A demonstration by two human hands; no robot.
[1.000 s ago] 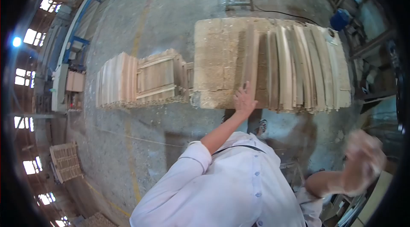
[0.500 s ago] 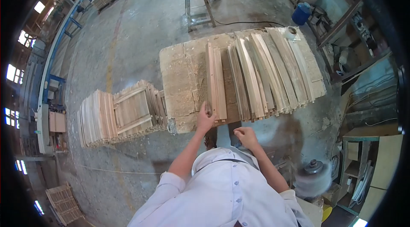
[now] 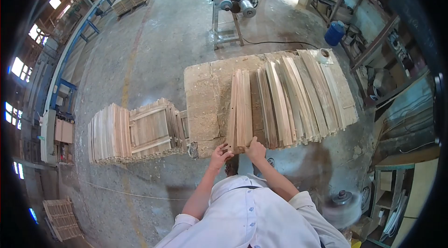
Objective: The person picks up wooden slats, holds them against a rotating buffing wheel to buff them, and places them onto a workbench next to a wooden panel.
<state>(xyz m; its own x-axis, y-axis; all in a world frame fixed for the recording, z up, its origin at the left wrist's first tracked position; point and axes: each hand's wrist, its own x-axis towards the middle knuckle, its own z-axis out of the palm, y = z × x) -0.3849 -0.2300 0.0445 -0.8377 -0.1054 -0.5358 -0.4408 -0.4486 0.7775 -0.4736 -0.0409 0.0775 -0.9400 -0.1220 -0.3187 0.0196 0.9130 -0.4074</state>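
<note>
A small group of wooden slats (image 3: 239,112) lies on the worn board-topped table (image 3: 200,94). The leftmost slat (image 3: 232,122) has dark holes and leans slightly away from the others. At its near end, my left hand (image 3: 220,156) pinches it between thumb and fingers. My right hand (image 3: 255,150) is closed on the near right corner of the group, its fingertips partly hidden. To the right, a larger row of slats (image 3: 298,103) lies side by side, with uneven near ends.
Left of the table stands a stack of assembled slatted wooden panels (image 3: 149,129). Beyond it is a motorised machine on a stand (image 3: 228,19), its cable on the floor. A blue drum (image 3: 334,33) and shelving (image 3: 396,187) are on the right.
My left hand has gone to the near end of the leftmost slat, which now tilts outward. My right hand has come up from beside the body to the group's near end.
</note>
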